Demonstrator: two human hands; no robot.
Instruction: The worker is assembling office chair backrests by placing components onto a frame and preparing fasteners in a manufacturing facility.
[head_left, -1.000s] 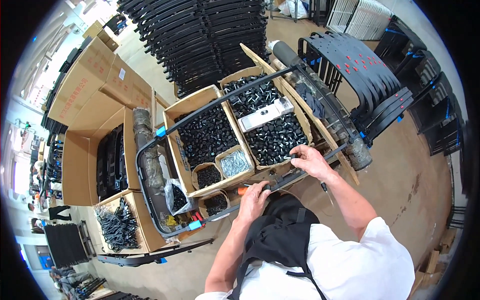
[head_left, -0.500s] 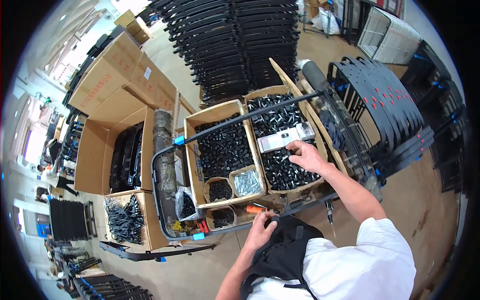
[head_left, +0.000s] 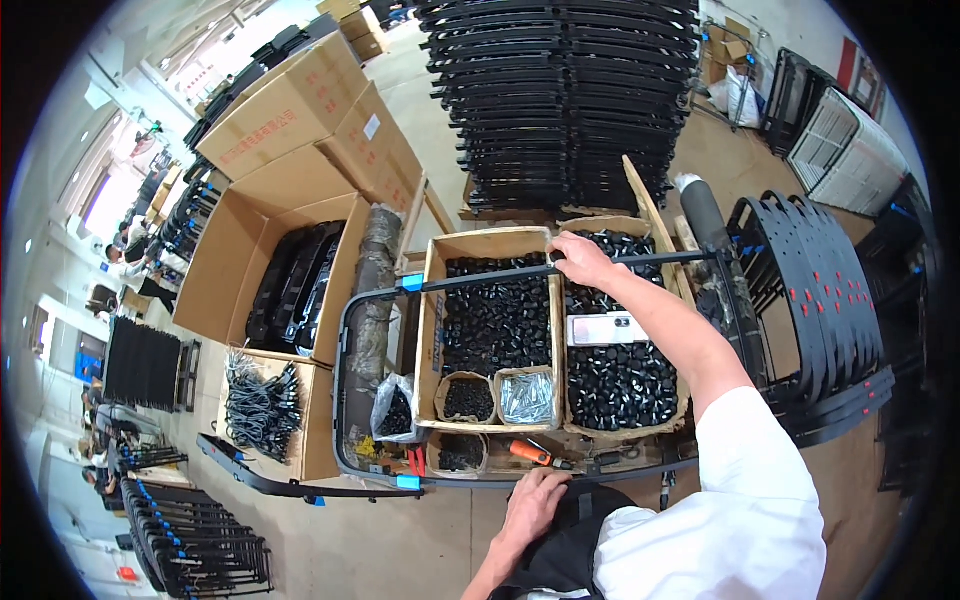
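My right hand (head_left: 583,260) reaches over the bins to the far bar of a black tubular frame (head_left: 480,272). Its fingers are pinched on a small black knob (head_left: 556,257) at that bar. My left hand (head_left: 537,505) is by the frame's near bar, its fingers curled; anything inside them is hidden. Beneath the frame is a wooden bin of black knobs with metal studs (head_left: 620,395), with a pale phone (head_left: 607,329) lying on them. Another bin of small black parts (head_left: 495,325) adjoins it on the left.
Small boxes hold silver screws (head_left: 526,397) and dark fasteners (head_left: 468,398). An orange-handled tool (head_left: 535,453) lies near the front bar. An open carton (head_left: 225,280) stands left, stacked black frames (head_left: 570,110) at the back, curved black panels (head_left: 815,290) at right.
My right hand has moved from beside the phone, away from me, to the far bar. The view has shifted. My left hand stays near the front bar.
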